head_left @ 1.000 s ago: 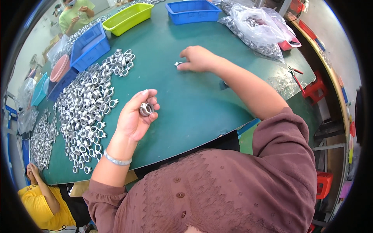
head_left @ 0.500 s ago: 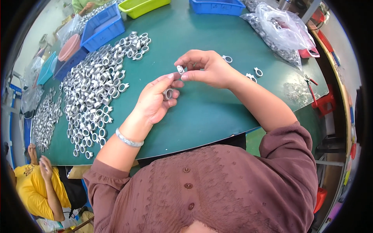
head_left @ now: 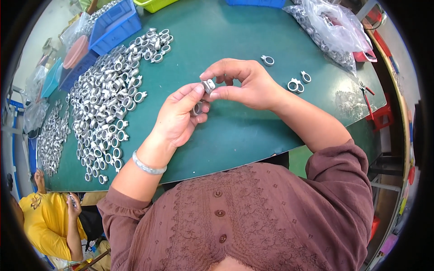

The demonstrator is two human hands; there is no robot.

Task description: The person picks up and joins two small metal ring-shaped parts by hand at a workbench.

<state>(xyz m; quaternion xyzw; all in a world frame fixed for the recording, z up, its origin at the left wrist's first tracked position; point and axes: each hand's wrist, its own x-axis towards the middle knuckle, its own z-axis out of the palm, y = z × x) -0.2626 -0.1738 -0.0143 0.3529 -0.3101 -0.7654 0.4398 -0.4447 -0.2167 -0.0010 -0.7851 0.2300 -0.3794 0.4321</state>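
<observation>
Both hands meet over the green table, pinching small metal parts.

The right hand (head_left: 246,83), fingers curled, nips a small silver fitting (head_left: 208,85) between thumb and fingertips, touching the left thumb tip. The left hand (head_left: 181,115), wrist bent up and wearing a bangle (head_left: 147,166), closes on a metal ring (head_left: 197,109) half hidden in its fingers. A heap of ring clamps (head_left: 106,97) lies left on the table (head_left: 235,131); three loose ones (head_left: 296,83) lie right, and the bag of parts (head_left: 334,31) is cut off at the top.
</observation>
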